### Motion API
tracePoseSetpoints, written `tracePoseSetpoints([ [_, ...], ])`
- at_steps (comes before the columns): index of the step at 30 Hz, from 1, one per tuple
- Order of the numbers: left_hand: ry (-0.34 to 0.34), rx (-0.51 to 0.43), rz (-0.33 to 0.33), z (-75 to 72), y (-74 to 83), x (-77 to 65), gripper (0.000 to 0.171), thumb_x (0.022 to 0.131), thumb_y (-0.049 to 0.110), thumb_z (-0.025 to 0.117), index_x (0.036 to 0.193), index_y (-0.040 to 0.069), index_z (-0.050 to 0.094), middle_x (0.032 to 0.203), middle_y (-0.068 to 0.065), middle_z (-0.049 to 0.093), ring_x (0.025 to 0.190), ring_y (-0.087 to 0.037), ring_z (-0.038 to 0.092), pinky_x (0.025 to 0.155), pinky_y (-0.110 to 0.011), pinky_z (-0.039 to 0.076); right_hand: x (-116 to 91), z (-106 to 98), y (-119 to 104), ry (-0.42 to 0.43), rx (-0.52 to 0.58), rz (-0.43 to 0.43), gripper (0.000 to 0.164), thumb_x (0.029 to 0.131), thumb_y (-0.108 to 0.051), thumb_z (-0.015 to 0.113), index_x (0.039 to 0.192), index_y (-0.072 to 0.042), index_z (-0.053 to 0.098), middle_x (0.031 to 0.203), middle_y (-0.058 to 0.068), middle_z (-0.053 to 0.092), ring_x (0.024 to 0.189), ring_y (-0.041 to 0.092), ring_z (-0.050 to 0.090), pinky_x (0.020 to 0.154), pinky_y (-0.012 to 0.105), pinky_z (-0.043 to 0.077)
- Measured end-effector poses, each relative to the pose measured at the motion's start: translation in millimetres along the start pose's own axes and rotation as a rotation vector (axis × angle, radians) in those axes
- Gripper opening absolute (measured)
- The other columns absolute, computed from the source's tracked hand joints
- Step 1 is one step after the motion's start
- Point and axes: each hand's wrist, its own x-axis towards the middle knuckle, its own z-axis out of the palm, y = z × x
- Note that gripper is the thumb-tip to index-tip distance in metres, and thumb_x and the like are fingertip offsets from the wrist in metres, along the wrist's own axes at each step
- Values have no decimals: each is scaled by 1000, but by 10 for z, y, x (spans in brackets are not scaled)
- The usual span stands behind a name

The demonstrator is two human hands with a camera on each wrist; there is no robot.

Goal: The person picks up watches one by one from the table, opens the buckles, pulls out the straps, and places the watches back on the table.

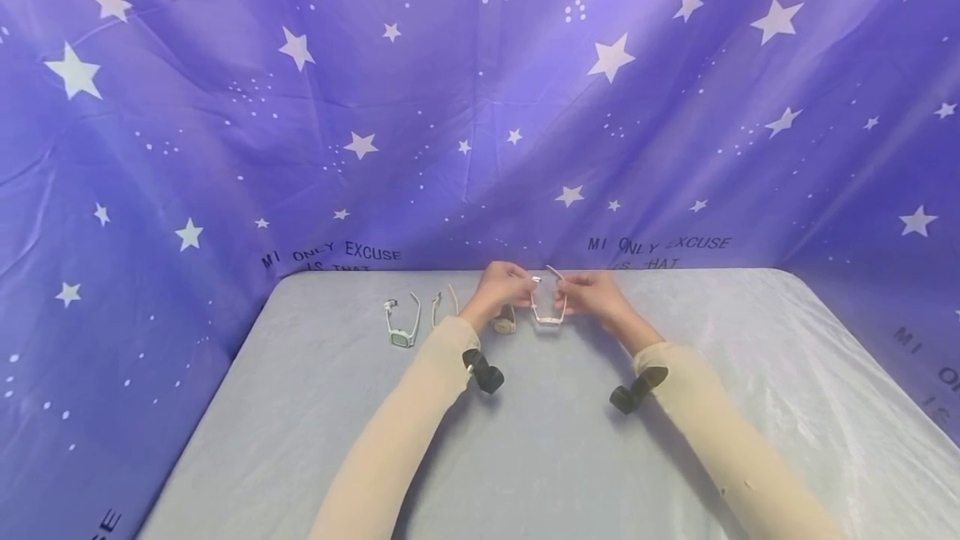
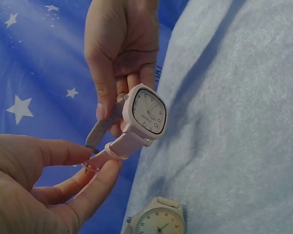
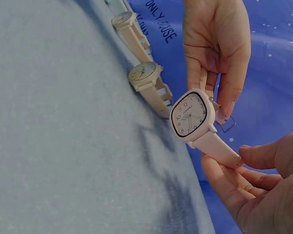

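A pale pink wristwatch (image 1: 549,321) with a rounded square dial is held between the two hands near the back of the table, face toward the wearer. My left hand (image 2: 44,180) pinches the buckle end of its strap between thumb and fingers. Opposite it, my right hand (image 3: 268,175) pinches the free strap end. The strap is unfastened, and a metal buckle (image 3: 228,125) sticks out beside the left fingertips in the right wrist view. Next to the left hand is a beige watch (image 3: 144,72) with a round dial, partly hidden by that hand in the head view.
Farther left in the row stand a second beige watch (image 3: 123,19) and a pale green watch (image 1: 401,340), straps up. They rest on a grey cloth-covered table (image 1: 540,457). A purple curtain (image 1: 480,90) with white stars hangs right behind the table's back edge.
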Motion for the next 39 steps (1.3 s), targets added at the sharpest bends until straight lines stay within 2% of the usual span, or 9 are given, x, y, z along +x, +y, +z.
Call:
tracePoseSetpoints([
  [4, 37, 24, -7, 23, -45, 24, 19, 85, -5, 70, 103, -12, 67, 99, -28, 73, 87, -35, 77, 68, -27, 65, 45, 23, 35, -20, -22, 22, 40, 102, -5, 56, 132, 22, 50, 106, 29, 71, 73, 11, 71, 73, 26, 64],
  [9, 70, 78, -19, 35, -90, 42, 21, 84, -6, 69, 103, -13, 67, 101, -27, 73, 90, -36, 76, 68, -26, 64, 98, 47, 96, -39, -37, 53, 38, 103, -5, 55, 132, 20, 51, 105, 29, 72, 75, 12, 71, 73, 26, 64],
  [14, 83, 114, -37, 39, -112, 57, 20, 82, -6, 68, 102, -12, 69, 100, -27, 74, 89, -35, 77, 68, -27, 65, 136, 87, 138, -48, -14, 70, 38, 102, -3, 55, 131, 21, 51, 93, 20, 74, 74, 14, 71, 73, 28, 65],
  [19, 83, 121, -44, 45, -136, 80, 19, 83, -5, 69, 101, -12, 70, 98, -28, 75, 90, -35, 77, 69, -28, 65, 157, 112, 139, -38, 3, 81, 38, 102, -3, 55, 131, 21, 51, 89, 16, 74, 72, 12, 71, 73, 28, 65],
  [28, 82, 145, -59, 39, -131, 90, 19, 83, -4, 69, 101, -11, 71, 97, -27, 75, 89, -34, 77, 70, -28, 65, 190, 135, 143, -39, -26, 71, 42, 104, -6, 53, 136, 19, 48, 110, 31, 70, 75, 10, 70, 74, 26, 64],
  [33, 94, 177, -76, 45, -137, 132, 17, 83, -4, 70, 99, -11, 71, 97, -25, 75, 88, -34, 77, 68, -26, 64, 180, 147, 151, -33, -27, 49, 41, 103, -4, 53, 135, 21, 49, 112, 34, 69, 74, 9, 70, 73, 26, 64],
  [39, 101, 241, -131, 52, -145, 220, 17, 82, -4, 69, 99, -8, 71, 95, -19, 76, 83, -28, 78, 66, -24, 64, 173, 157, 181, -1, -49, 0, 39, 101, -2, 54, 132, 23, 51, 114, 38, 66, 74, 9, 68, 72, 25, 64],
])
